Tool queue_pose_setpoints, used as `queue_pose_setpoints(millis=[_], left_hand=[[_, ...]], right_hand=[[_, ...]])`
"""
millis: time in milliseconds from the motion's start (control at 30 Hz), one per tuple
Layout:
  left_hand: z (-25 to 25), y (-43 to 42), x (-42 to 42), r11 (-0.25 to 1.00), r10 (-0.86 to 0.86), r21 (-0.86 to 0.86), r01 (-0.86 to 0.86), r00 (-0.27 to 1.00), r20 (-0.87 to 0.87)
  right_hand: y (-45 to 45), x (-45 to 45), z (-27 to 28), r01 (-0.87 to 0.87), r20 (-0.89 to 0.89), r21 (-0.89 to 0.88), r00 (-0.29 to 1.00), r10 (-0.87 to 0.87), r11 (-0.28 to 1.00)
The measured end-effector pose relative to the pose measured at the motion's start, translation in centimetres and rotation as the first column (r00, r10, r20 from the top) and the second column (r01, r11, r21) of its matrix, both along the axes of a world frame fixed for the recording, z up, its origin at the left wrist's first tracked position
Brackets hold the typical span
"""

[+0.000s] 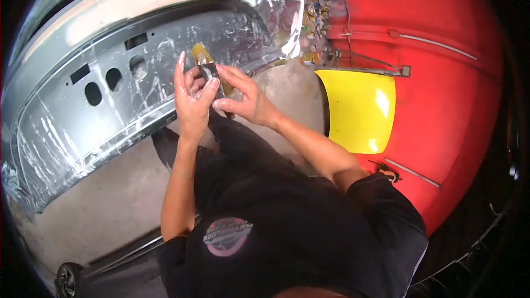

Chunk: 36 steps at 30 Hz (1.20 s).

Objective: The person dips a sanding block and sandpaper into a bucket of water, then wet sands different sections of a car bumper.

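Note:
Both of my hands are raised in front of my torso, over the lower edge of a grey car body panel (pixel 160 55) with oval and rectangular cut-outs and whitish smears. Between them is a small dark piece of sandpaper (pixel 208 70), dusted white. A yellow piece (pixel 200 52) shows at its far end; what it belongs to is unclear. My left hand (pixel 193 102) is closed on the sandpaper with its thumb, while its index finger points up. From the other side, my right hand (pixel 247 96) pinches the sandpaper, its fingertips partly hidden. Whitish dust marks the fingers.
At right is a large red vehicle surface (pixel 441 94) with a yellow panel (pixel 361 110) by its edge. Several cans and containers (pixel 317 19) stand beyond the grey panel. Concrete floor (pixel 110 204) shows below, with a wheel (pixel 67 280) at bottom left.

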State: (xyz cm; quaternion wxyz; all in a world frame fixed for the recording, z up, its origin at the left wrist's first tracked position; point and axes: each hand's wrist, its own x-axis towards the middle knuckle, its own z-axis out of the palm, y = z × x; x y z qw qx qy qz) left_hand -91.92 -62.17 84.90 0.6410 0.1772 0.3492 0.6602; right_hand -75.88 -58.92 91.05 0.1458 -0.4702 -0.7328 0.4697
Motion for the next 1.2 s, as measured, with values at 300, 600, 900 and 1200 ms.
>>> queue_pose_setpoints(millis=[300, 600, 900, 1200], left_hand=[[-0.6, -0.5, -2.9, 0.998, -0.05, -0.025, 0.052, 0.995, 0.082], [-2.6, 0.1, -1.2, 1.0, 0.007, 0.017, 0.002, 0.845, -0.535], [-1.6, -0.2, -2.9, 0.993, -0.014, 0.084, 0.087, 0.77, -0.638], [-2.7, -0.1, -2.5, 0.988, -0.029, 0.093, 0.126, 0.731, -0.682]], right_hand=[[-0.4, -3.3, 0.2, 0.137, -0.007, -0.146, 0.99, -0.14, 0.98], [0.0, 0.3, -1.4, 0.43, 0.109, -0.105, 0.901, -0.419, 0.897], [0.9, 2.4, -3.4, 0.511, 0.18, 0.104, 0.834, -0.522, 0.853], [0.2, 5.0, -7.6, 0.498, 0.05, 0.24, 0.851, -0.523, 0.833]])
